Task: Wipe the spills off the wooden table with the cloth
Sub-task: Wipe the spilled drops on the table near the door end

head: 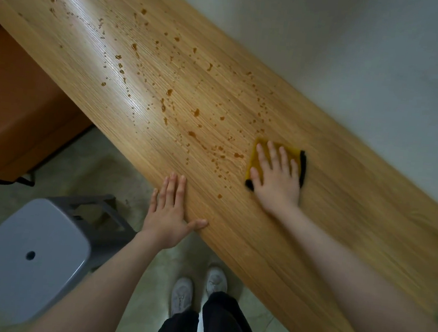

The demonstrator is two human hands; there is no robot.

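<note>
Seen from above, the right hand [276, 174] lies flat on a folded yellow cloth [257, 153], fingers straight and slightly spread, palm pressing it onto the wooden worktop [343, 206]. The hand covers most of the cloth; only its far yellow edge and a dark border on the right side and near corner show. The cloth sits near the middle of the worktop's length, at the right-hand edge of the spills [165, 100]. These are amber-brown drops and small streaks scattered from just beside the cloth away toward the far left end of the worktop, where glare makes the smallest ones hard to make out. The wood to the right of the cloth looks bare of drops, though that part is blurred.

The left hand [169, 214] rests open on the near edge of the worktop, fingers straight and together, thumb stretched along the edge, holding nothing. Both forearms are bare and run out of view at the bottom.

Below the worktop, a grey plastic stool [33, 249] stands on the floor at left, beside the person's white shoes [182, 294] and dark trousers. An orange-brown cabinet [16, 106], cut off by the frame, fills the left side.
</note>
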